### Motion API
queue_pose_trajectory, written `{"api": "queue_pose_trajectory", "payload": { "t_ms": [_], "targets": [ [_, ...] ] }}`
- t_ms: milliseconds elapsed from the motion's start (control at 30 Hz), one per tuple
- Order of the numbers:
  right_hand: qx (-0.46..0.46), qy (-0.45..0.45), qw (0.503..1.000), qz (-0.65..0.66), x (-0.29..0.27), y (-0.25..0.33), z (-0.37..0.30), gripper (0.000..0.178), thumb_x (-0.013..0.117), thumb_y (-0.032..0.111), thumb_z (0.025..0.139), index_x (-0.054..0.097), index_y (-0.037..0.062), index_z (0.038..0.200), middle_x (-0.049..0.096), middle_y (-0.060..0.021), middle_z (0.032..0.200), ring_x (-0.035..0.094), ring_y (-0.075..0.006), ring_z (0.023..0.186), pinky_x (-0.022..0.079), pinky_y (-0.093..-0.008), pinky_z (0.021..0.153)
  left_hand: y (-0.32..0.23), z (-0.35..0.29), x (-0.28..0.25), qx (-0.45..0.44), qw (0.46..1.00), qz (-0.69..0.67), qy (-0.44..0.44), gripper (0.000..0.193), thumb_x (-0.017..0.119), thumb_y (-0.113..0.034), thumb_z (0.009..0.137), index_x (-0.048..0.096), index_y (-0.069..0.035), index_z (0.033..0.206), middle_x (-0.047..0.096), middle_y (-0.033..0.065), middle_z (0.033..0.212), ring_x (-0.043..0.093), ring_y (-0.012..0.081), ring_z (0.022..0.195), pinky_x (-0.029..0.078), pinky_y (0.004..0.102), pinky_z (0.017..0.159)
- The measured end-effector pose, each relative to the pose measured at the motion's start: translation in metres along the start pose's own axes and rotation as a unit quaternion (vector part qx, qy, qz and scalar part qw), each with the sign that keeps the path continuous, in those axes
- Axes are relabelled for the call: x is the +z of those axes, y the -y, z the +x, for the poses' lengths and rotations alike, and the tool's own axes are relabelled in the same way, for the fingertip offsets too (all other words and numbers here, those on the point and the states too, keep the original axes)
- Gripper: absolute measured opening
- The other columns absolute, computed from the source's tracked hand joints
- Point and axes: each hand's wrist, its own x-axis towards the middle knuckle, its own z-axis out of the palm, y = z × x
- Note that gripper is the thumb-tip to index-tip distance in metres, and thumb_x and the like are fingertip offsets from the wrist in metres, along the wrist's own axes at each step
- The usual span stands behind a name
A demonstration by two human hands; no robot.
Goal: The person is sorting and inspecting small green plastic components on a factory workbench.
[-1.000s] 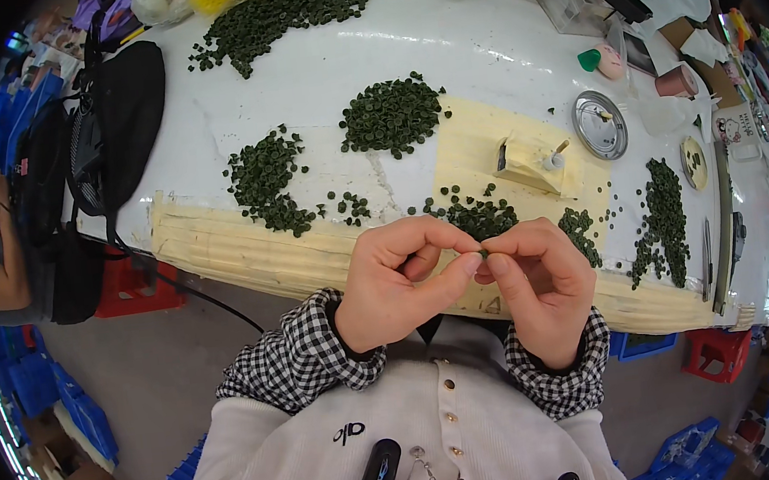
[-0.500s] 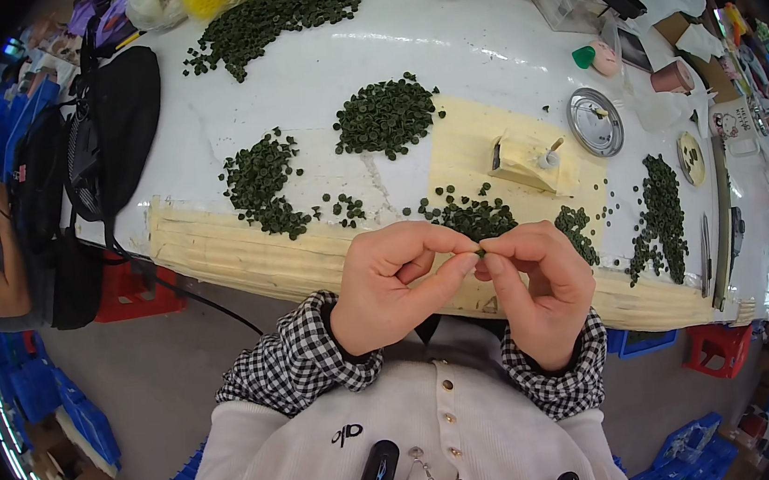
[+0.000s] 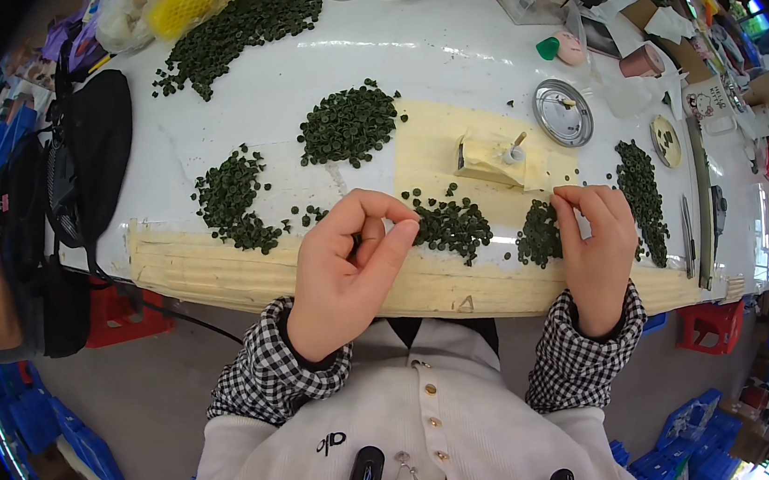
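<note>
Parting is what I see through the head camera: half a second ago the fingertips met over a small green piece, and now a clear gap lies between them. My left hand (image 3: 342,282) has moved left, its thumb and forefinger brought narrowly together beside the central heap of small, round, dark-green pieces (image 3: 454,230). My right hand (image 3: 602,255) has gone out to the right, thumb and forefinger also narrow, at the upper edge of a smaller, flatter dark-green pile (image 3: 538,235). I cannot tell from here whether either pinch holds a piece, or whether the right fingertips touch that pile.

I take this as the joint handling of one piece ended or paused, with each hand now on its own side of the work; where that piece went, I cannot make out. The stock lies in separate heaps on the glossy white tabletop (image 3: 442,75). Beyond my hands, the cream, tape-wrapped block with a thin upright rod (image 3: 486,156) stands on the pale yellow sheet (image 3: 429,132), touched by neither hand.
</note>
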Motion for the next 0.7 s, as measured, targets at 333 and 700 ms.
{"api": "queue_pose_trajectory", "payload": {
  "t_ms": [333,700],
  "targets": [
    [-0.082,0.06,0.994,-0.028,-0.009,0.005,0.001,0.008,0.069,0.005,0.075,0.066,0.0022,0.083,0.059,-0.0062,0.078,0.054,-0.0256,0.076,0.042,-0.0367,0.069,0.0,-0.005,-0.017,-0.164,0.878,-0.45,0.009,0.021,0.042,-0.003,0.096,0.05,0.002,0.115,0.058,0.0138,0.111,0.051,0.012,0.081,0.045,0.025,0.072],
    [-0.072,0.114,0.991,-0.016,-0.01,-0.011,0.007,0.049,0.047,-0.014,0.073,0.054,-0.0047,0.121,0.055,-0.0198,0.12,0.052,-0.0349,0.113,0.043,-0.0382,0.097,0.007,-0.004,-0.015,-0.184,0.85,-0.492,0.043,0.022,0.041,-0.003,0.097,0.051,0.001,0.117,0.063,0.0151,0.108,0.054,0.0113,0.078,0.048,0.0226,0.069]
  ]
}}
